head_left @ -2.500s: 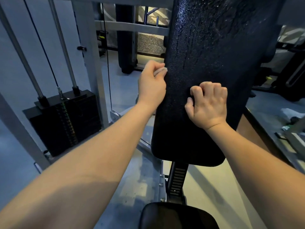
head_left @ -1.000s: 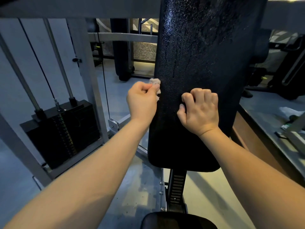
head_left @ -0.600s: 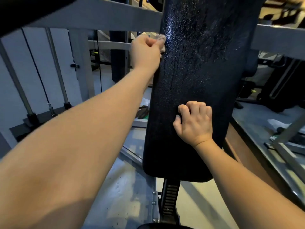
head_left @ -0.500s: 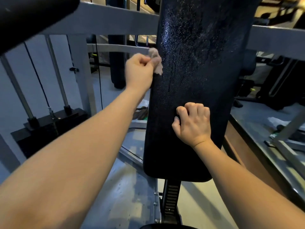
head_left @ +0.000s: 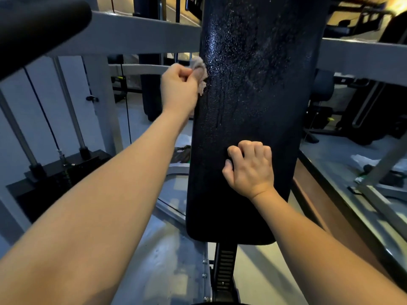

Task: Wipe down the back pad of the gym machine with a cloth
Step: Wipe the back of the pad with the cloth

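Upward along the left edge of the back pad [head_left: 253,111] is where the left hand [head_left: 179,89] has travelled. A second ago it worked just above the level of the right hand [head_left: 250,170]; now it sits well above it. Over the last half second it has shifted only a little.

Nearest, below the pad, the toothed adjuster post [head_left: 224,265] runs down out of view. On the lower middle of the pad, the right hand has not moved across all the frames. Its fingers [head_left: 253,148] are curled into a fist with the knuckles against the vinyl, and nothing can be seen in them.

Higher up, the left fingers [head_left: 185,73] are bunched tight around the cloth [head_left: 199,71], a small pale wad. It pokes out past the knuckles and touches the very edge of the pad.

Droplets [head_left: 222,47] and run streaks glisten across the upper middle of the pad, beside the cloth. I judge that the strokes so far have served only the edge, and that the broad wet face is not yet wiped.

Beyond, a grey crossbar [head_left: 143,38] passes behind the pad. The weight stack [head_left: 55,179] stands off to the left.
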`<state>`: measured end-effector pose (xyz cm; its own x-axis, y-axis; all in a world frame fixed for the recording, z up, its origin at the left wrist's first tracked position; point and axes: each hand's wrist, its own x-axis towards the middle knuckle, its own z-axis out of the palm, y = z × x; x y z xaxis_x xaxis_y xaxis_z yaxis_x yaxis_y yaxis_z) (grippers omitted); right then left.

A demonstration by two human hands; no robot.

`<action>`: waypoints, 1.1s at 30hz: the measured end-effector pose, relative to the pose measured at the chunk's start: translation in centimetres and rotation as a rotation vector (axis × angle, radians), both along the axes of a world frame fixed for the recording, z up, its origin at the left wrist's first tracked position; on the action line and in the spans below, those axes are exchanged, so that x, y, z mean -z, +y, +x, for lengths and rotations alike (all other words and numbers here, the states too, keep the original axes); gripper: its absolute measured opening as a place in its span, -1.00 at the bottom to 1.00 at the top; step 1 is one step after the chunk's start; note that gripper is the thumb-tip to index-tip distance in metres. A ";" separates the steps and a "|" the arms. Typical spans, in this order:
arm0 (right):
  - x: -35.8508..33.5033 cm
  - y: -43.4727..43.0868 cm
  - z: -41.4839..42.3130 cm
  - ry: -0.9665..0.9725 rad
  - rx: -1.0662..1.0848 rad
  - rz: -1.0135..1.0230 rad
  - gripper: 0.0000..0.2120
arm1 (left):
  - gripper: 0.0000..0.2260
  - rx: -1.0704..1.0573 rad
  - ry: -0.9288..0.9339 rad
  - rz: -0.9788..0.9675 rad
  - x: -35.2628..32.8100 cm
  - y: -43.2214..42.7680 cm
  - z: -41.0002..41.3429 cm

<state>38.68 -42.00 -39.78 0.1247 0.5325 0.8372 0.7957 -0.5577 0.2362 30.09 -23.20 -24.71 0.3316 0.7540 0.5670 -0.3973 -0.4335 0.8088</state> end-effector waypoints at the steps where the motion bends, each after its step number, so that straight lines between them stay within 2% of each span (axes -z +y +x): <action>1: 0.0 0.0 0.0 0.003 -0.001 0.001 -0.71 | -0.75 0.022 0.022 0.003 1.4 0.1 -0.6; 6: 0.1 -0.2 -0.2 0.005 0.002 -0.005 -0.71 | -0.77 0.119 0.174 -0.071 9.6 0.2 -4.0; 10: 0.0 -0.1 -0.1 0.004 -0.004 -0.015 -0.69 | -0.77 0.096 0.057 -0.071 3.9 0.0 -1.8; 12: 0.0 -0.1 0.0 -0.001 -0.015 -0.009 -0.69 | -0.76 0.064 0.067 -0.020 0.6 0.7 -0.7; 14: 0.0 -0.1 0.1 -0.007 -0.021 -0.007 -0.70 | -0.74 0.023 0.127 0.058 0.7 1.1 -0.7; 19: 0.2 0.1 0.2 -0.022 -0.022 0.006 -0.71 | -0.65 -0.024 0.242 0.138 6.4 -0.4 -3.2; 24: 0.3 0.1 0.3 -0.008 -0.005 -0.020 -0.70 | -0.72 -0.008 0.354 0.081 12.1 -2.0 -5.8; 29: 0.4 0.0 0.3 -0.011 -0.003 -0.021 -0.70 | -0.68 -0.012 0.477 0.038 16.9 -4.5 -8.7; 31: 0.3 -0.1 0.1 0.009 -0.003 -0.029 -0.71 | -0.71 0.000 0.548 0.041 18.7 -4.9 -9.8; 33: 0.2 -0.3 -0.2 0.024 -0.003 -0.040 -0.71 | -0.77 0.013 0.698 0.063 19.4 -5.3 -11.1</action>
<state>38.52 -42.30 -39.94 0.1424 0.5661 0.8119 0.8032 -0.5454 0.2394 18.98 -28.49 -44.13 0.6431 0.7201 0.2607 0.2005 -0.4869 0.8501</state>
